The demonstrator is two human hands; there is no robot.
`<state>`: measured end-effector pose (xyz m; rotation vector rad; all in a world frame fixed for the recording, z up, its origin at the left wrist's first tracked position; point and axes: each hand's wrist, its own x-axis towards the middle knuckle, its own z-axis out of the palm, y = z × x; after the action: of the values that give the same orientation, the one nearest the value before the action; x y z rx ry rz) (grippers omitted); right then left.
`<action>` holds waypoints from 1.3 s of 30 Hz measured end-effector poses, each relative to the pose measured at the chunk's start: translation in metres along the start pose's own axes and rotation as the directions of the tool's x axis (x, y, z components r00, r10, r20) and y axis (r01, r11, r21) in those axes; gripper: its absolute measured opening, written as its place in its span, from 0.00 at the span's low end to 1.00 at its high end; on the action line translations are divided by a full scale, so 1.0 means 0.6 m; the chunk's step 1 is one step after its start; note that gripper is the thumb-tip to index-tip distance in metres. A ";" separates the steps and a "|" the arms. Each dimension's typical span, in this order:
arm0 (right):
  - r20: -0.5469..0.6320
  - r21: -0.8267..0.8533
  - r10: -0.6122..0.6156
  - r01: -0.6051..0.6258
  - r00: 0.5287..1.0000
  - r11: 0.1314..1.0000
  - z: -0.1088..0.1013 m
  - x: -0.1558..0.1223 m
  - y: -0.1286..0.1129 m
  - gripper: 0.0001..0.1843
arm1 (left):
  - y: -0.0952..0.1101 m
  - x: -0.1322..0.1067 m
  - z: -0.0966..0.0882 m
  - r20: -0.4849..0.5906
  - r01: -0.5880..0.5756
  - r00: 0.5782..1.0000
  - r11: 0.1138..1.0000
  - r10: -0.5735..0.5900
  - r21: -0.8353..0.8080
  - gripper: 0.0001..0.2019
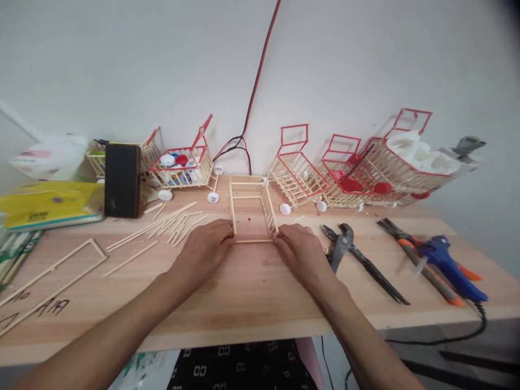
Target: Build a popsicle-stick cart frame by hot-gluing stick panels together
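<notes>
A small open frame of thin wooden sticks (pixel 255 241) stands on the table between my two hands. Its right side has several slats, while the other sides look sparser. My left hand (pixel 209 244) pinches the near left corner of it. At the near right corner, my right hand (pixel 298 244) has its fingers closed on the frame. The fingertips of both hands are partly hidden. Loose wooden sticks (pixel 174 222) lie left of the frame, beside my left hand. Right of my right hand is a pair of black pliers (pixel 345 241).
Miniature stick shopping carts with red trim, such as one filled with bottle caps (pixel 182 165) and one on the right (pixel 298 173), line the wall. A phone (pixel 122 181) stands upright at left near a yellow packet (pixel 52 203). A blue glue gun (pixel 450 268) and orange-handled pliers (pixel 426 268) lie at right.
</notes>
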<state>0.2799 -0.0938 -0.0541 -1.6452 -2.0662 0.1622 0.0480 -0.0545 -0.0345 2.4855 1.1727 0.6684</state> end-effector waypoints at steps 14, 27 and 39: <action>-0.021 0.008 -0.011 0.011 1.000 1.000 0.000 0.000 -0.001 0.10 | -0.001 0.001 0.002 -0.010 -0.016 1.000 1.000 0.016 0.012 0.09; -0.004 -0.009 -0.001 0.001 1.000 1.000 -0.001 0.001 -0.003 0.11 | -0.001 0.001 0.002 -0.007 -0.003 1.000 1.000 0.003 0.029 0.09; 0.001 -0.026 -0.001 0.001 1.000 1.000 -0.001 0.000 -0.003 0.10 | 0.000 0.000 0.002 -0.005 -0.012 1.000 1.000 0.012 0.018 0.09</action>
<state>0.2786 -0.0943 -0.0527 -1.6601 -2.0777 0.1356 0.0485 -0.0544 -0.0355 2.5091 1.1714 0.6708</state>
